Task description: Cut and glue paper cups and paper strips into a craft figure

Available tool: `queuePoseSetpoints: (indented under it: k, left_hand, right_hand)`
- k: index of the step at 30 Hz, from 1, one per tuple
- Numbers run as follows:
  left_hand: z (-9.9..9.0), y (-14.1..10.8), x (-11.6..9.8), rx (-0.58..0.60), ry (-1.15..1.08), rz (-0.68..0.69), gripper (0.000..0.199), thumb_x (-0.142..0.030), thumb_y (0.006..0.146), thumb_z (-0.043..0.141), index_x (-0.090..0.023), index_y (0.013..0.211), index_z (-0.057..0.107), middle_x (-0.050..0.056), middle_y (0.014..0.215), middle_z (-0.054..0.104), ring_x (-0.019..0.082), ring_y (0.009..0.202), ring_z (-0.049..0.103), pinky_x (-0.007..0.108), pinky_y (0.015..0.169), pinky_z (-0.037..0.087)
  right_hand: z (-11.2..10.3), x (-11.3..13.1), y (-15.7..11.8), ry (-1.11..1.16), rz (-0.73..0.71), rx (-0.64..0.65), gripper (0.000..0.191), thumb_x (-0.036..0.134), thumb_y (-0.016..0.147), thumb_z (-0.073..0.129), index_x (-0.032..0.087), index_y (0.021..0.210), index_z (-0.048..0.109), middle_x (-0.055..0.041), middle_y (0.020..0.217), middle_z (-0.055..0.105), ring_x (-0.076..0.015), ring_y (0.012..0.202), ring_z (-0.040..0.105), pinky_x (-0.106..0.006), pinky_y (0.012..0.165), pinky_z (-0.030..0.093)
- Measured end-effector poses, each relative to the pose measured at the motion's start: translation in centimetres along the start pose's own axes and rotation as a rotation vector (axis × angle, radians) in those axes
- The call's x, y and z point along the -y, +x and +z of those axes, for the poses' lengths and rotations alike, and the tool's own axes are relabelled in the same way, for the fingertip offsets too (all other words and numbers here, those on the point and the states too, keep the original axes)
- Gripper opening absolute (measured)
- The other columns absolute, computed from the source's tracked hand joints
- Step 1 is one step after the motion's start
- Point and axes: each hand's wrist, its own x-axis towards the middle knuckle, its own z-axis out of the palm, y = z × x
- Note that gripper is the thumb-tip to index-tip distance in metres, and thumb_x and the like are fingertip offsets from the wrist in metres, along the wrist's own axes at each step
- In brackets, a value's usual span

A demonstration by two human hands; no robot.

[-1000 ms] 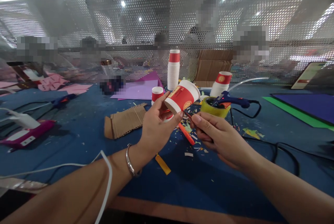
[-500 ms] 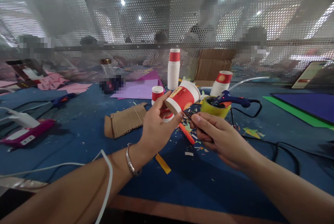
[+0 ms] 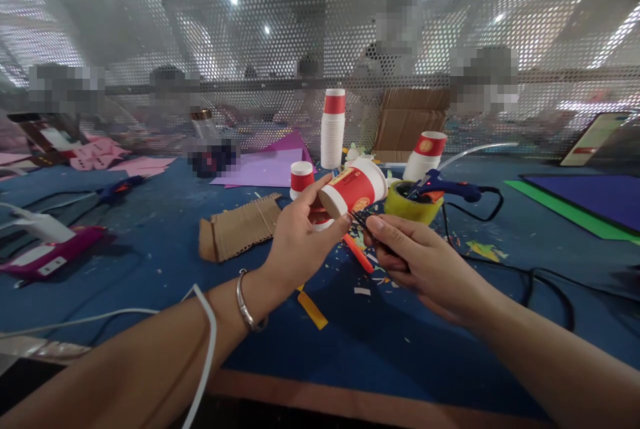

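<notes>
My left hand point(image 3: 300, 235) is closed round a red and white paper cup point(image 3: 356, 187), lying tilted with its mouth toward the upper right. Fingers and thumb grip it near the base. In my right hand point(image 3: 423, 259) a thin dark pointed tool point(image 3: 358, 217) is pinched; its tip meets the cup's lower side, and its kind is mostly hidden by the fingers. An orange-red stick point(image 3: 359, 254) lies on the table below, among paper scraps. Behind my left hand stands another paper cup point(image 3: 301, 179), and part of a further red and white piece shows below the held cup.
Stacked paper cups point(image 3: 333, 139) stand at the back, with a second stack point(image 3: 425, 155) to the right. A blue glue gun point(image 3: 450, 187) rests on a yellow tape roll point(image 3: 407, 205). Corrugated cardboard point(image 3: 243, 229) lies left. A white cable point(image 3: 209, 342) crosses my left forearm. People sit behind a perforated screen.
The cup has turned slightly in my left hand, bringing its round gold emblem further into view. The tool stays against its side. Both hands have barely moved.
</notes>
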Motion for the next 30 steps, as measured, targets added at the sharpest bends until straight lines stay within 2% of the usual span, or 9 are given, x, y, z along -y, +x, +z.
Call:
queuePoseSetpoints:
  k: [6, 11, 16, 19, 24, 30]
  left_hand:
    - [-0.2, 0.2, 0.6, 0.058, 0.027, -0.016, 0.069, -0.03, 0.08, 0.074, -0.014, 0.143, 0.05, 0.014, 0.121, 0.071, 0.028, 0.106, 0.069, 0.043, 0.092, 0.057]
    - [-0.3, 0.2, 0.7, 0.055, 0.061, -0.025, 0.071, -0.032, 0.08, 0.073, -0.01, 0.143, 0.048, 0.017, 0.123, 0.07, 0.028, 0.104, 0.07, 0.043, 0.09, 0.058]
    - [0.0, -0.1, 0.5, 0.072, 0.184, -0.008, 0.067, -0.029, 0.079, 0.074, -0.013, 0.141, 0.053, 0.017, 0.131, 0.067, 0.028, 0.107, 0.07, 0.045, 0.093, 0.057]
    - [0.3, -0.1, 0.4, 0.076, 0.235, -0.026, 0.068, -0.028, 0.076, 0.076, -0.014, 0.139, 0.056, 0.017, 0.129, 0.068, 0.029, 0.107, 0.07, 0.047, 0.096, 0.057]
    - [0.3, 0.0, 0.2, 0.082, 0.162, -0.045, 0.073, -0.031, 0.075, 0.078, -0.015, 0.142, 0.054, 0.017, 0.134, 0.066, 0.03, 0.108, 0.07, 0.049, 0.097, 0.057]
    - [0.4, -0.6, -0.3, 0.086, -0.004, -0.037, 0.068, -0.036, 0.084, 0.071, -0.019, 0.147, 0.049, 0.012, 0.13, 0.069, 0.028, 0.114, 0.067, 0.047, 0.102, 0.054]
  right_hand:
    - [-0.1, -0.2, 0.0, 0.012, 0.024, -0.015, 0.044, 0.063, 0.086, 0.064, 0.021, 0.08, 0.052, 0.0103, 0.055, 0.029, -0.005, 0.044, 0.013, -0.023, 0.04, 0.006]
    - [0.1, -0.3, -0.1, 0.027, 0.038, -0.03, 0.047, 0.065, 0.084, 0.065, 0.02, 0.078, 0.052, 0.0108, 0.052, 0.032, -0.0029, 0.041, 0.015, -0.022, 0.039, 0.007]
    - [0.3, -0.5, 0.0, 0.075, 0.069, -0.058, 0.05, 0.066, 0.078, 0.07, 0.02, 0.076, 0.051, 0.0114, 0.05, 0.032, -0.0017, 0.039, 0.015, -0.021, 0.038, 0.006]
    - [0.4, -0.5, 0.1, 0.109, 0.071, -0.081, 0.049, 0.064, 0.077, 0.073, 0.02, 0.075, 0.051, 0.0114, 0.049, 0.033, -0.0014, 0.038, 0.015, -0.02, 0.038, 0.007]
    - [0.6, -0.5, 0.1, 0.137, 0.01, -0.082, 0.048, 0.063, 0.077, 0.074, 0.02, 0.076, 0.053, 0.0105, 0.051, 0.034, -0.0017, 0.041, 0.016, -0.019, 0.037, 0.009]
    - [0.4, -0.1, 0.0, 0.141, -0.002, -0.119, 0.046, 0.063, 0.079, 0.071, 0.019, 0.076, 0.057, 0.0093, 0.051, 0.033, -0.0033, 0.043, 0.018, -0.018, 0.037, 0.01]
